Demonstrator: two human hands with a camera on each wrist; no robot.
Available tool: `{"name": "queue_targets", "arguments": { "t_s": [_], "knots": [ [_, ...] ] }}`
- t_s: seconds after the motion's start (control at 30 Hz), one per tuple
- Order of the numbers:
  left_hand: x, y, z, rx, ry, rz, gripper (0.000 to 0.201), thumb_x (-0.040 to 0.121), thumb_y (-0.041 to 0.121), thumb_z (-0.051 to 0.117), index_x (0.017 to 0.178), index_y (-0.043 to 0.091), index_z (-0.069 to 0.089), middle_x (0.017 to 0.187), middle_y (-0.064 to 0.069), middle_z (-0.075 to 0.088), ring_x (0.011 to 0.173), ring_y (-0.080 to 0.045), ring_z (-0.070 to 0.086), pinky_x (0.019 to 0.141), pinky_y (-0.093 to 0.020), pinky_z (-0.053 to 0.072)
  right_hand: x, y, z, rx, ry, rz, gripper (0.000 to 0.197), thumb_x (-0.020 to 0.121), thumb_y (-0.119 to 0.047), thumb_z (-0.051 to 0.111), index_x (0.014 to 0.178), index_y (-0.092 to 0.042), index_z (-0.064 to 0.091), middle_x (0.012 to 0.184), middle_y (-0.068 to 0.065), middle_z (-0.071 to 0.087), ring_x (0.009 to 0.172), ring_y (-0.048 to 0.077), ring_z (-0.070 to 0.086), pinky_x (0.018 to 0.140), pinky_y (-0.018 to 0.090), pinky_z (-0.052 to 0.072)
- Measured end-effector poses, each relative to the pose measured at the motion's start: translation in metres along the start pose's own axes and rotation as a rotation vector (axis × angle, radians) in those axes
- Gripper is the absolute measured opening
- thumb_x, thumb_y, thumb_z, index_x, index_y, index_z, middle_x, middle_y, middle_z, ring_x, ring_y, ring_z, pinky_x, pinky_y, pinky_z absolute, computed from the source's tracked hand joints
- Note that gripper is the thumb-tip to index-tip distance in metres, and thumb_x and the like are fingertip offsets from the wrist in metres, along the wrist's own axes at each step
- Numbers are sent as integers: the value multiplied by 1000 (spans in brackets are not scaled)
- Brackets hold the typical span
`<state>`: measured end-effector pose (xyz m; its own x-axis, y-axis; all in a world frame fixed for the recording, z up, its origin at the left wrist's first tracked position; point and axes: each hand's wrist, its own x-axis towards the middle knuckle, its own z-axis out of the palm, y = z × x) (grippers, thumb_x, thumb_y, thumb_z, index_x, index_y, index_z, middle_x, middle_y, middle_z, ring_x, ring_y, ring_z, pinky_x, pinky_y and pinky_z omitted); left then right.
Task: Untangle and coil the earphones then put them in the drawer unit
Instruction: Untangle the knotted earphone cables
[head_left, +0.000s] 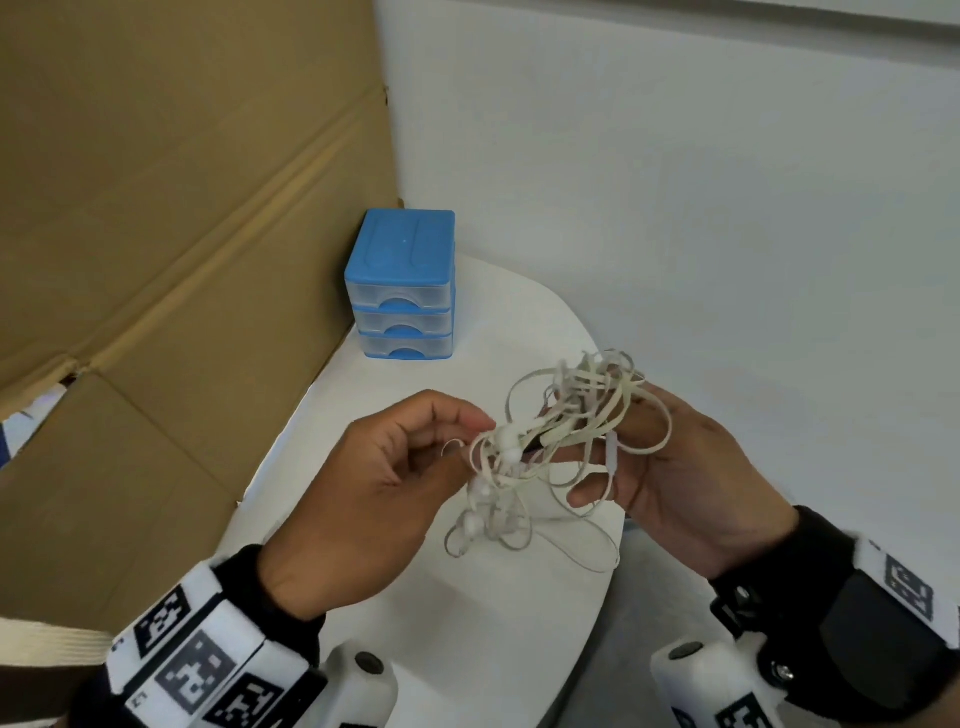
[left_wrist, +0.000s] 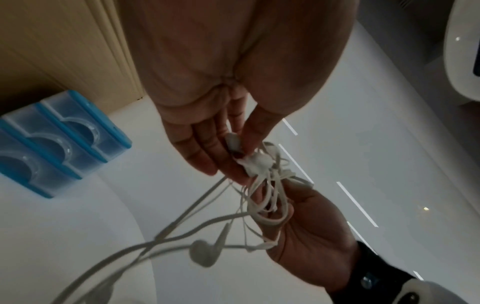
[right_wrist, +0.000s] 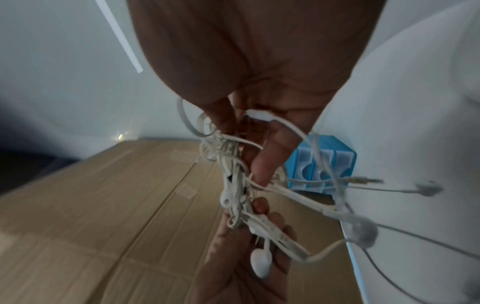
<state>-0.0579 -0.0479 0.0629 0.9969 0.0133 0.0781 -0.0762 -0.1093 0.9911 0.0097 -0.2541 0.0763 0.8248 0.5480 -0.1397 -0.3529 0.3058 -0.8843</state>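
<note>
Both hands hold the earphones (head_left: 558, 447) in the air above the white table (head_left: 467, 623). Thumb and fingertips of the left hand (head_left: 379, 499) pinch a white piece at the near-left edge of the knot, the other fingers loosely curled; the right hand (head_left: 691, 478) has its fingers bent round the bulk of the loops, several strands draped over them and the inline remote lying against its palm side. Between the two hands the cable is a dense tangle, with the earbuds and slack loops hanging down from it towards the table; from the right wrist view the plug sticks out free to one side. So the tangle runs roughly from one hand to the other, and the loose ends lie below and on the left hand's side, which makes that hand the likelier one to draw a strand out while the right anchors the mass. Well apart, at the far edge of the table against the cardboard sheet (head_left: 182, 234), stands the blue drawer unit (head_left: 402, 283), its three drawers closed and nearer the left hand.
</note>
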Motion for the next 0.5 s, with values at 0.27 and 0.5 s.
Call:
{"name": "queue_targets", "arguments": {
  "t_s": [0.27,0.5],
  "knots": [
    [-8,-12,22,-223,11,-267,31,95,40,46,104,22,69,98,-14,69,81,-24,68,75,-38,55,-8,4,16,-367,272,39,25,96,-21,57,104,1,64,87,10,77,73,29,75,35,19,34],
    [-14,-13,33,-183,-35,-256,27,79,18,71,96,-1,60,82,-10,70,62,-21,67,52,-28,50,-6,0,12,-467,311,101,22,94,-20,60,101,0,65,87,12,76,70,31,75,37,18,27]
  ]
}}
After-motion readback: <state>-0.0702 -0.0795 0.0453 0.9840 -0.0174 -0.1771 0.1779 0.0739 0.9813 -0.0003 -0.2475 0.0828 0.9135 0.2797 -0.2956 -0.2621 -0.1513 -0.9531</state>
